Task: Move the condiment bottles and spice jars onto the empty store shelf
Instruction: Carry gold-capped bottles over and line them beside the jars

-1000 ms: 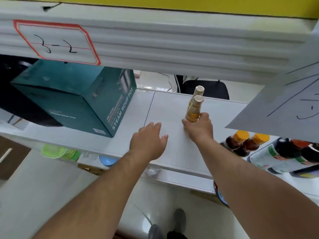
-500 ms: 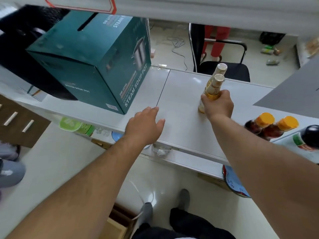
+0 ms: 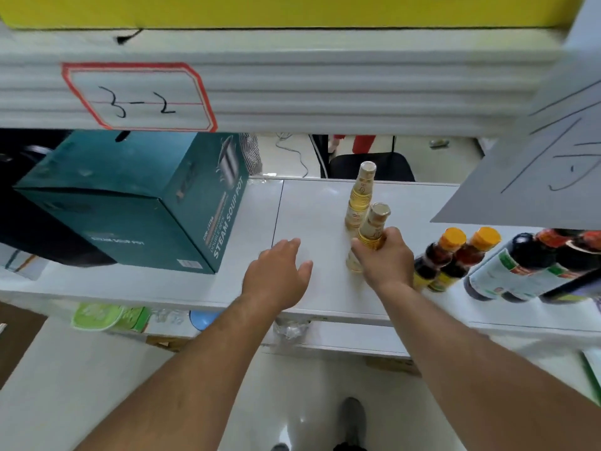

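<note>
Golden bottle gripped by right hand beside teal box | left hand flat, empty | shelf partly stocked, more awaited

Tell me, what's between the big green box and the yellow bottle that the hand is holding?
In the head view, between the teal box and the held yellow bottle lies bare white shelf, with the open left hand resting on it.

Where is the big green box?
The green box sits on the left of the white shelf, under the "3-2" label, left of the open left hand.
</note>
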A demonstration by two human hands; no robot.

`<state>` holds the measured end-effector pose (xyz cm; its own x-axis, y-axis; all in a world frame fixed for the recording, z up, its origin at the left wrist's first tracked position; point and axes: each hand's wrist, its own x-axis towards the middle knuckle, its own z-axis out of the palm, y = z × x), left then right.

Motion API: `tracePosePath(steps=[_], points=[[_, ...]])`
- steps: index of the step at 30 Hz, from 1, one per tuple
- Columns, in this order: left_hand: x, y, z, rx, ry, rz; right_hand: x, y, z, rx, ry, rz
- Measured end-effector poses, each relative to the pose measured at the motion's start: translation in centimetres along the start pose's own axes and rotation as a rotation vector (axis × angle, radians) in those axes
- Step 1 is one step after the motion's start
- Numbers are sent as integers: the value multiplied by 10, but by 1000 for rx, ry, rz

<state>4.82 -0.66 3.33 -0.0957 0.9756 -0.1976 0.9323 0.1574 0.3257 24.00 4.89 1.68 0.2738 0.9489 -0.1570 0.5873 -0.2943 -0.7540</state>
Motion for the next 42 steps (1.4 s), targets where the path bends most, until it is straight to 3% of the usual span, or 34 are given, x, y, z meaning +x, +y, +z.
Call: tracePosePath(steps=[7, 13, 19, 28, 33, 42], points=[[71, 26, 8, -498, 59, 4, -25, 5, -4, -15, -3, -62], [146, 76, 11, -666, 100, 96, -24, 12, -6, 11, -25, -73], [189, 104, 30, -699, 80, 121, -15, 21, -12, 1, -5, -51], [185, 96, 40, -716, 93, 132, -12, 26, -6, 25, -34, -59], [158, 82, 24, -668, 154, 226, -15, 19, -6, -25, -23, -112], [60, 46, -39, -635, 128, 242, -72, 3, -35, 35, 38, -150]])
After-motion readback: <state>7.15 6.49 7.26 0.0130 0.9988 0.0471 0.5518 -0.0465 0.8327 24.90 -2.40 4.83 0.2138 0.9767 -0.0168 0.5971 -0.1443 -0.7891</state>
